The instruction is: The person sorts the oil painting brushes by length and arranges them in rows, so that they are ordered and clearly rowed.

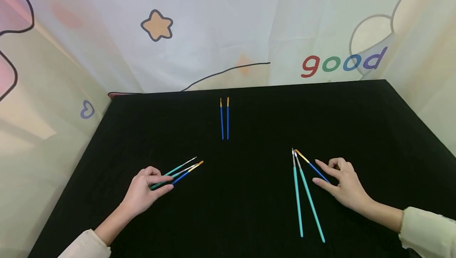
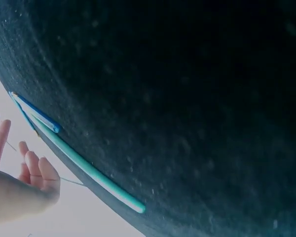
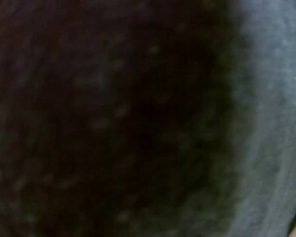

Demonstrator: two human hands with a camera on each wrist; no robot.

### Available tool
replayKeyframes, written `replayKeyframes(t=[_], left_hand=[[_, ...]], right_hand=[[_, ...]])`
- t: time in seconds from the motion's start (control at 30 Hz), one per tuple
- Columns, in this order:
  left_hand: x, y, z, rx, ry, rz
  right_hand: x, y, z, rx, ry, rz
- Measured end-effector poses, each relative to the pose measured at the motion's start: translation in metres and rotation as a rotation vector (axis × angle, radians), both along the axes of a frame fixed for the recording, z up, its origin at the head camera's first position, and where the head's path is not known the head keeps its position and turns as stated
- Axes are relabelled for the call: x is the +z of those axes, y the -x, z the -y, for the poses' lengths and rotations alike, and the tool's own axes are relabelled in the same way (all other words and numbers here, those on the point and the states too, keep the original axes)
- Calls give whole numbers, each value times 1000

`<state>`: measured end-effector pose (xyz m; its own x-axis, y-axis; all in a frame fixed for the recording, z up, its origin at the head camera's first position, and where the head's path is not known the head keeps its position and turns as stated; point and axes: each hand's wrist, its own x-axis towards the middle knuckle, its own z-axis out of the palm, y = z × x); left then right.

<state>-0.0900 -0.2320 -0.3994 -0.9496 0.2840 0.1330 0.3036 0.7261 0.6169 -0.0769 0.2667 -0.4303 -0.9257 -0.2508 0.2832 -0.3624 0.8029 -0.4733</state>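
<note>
While my right hand [image 1: 344,184] has finger and thumb apart, a blue brush [image 1: 312,166] slants forward-left from between them, nearest this grip; my left hand [image 1: 143,188] is at another blue brush [image 1: 181,177], pinching or not, I can't tell.

Laid out in three groups across a black tabletop [image 1: 249,202]: at the far side, a pair of short blue brushes [image 1: 228,121] rests side by side, slightly apart, amber bristles toward the back edge. At right, two long turquoise brushes [image 1: 311,196] and a single blue brush [image 1: 308,162] fan out from closely bunched tips, the turquoise handles running toward the front. At left, two more turquoise brushes [image 1: 174,169] lie slanted near another blue brush [image 1: 182,177], all three partly hidden, tips pointing toward the middle.
</note>
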Motion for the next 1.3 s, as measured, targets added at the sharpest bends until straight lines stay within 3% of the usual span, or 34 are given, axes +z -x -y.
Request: replayKeyframes(t=[0.17,0.43,0.67,0.83,1.07,1.3], left_hand=[[1,-5,1,2,21,-27],[-1,-8,4,63,35,-65],[-5,-8,4,57,26,-50],[-7,-8,1,59,41,-77],[-11,-6,1,90,37,-32],[-14,-4,1,81,62,-19]], right_hand=[[-4,0,0,16,-22,-49],[-6,1,3,7,-22,-92],[-9,0,4,-17,-14,-104],[-12,-1,5,-33,1,-111],[-12,0,3,-33,18,-132],[-13,-1,3,-36,15,-120]])
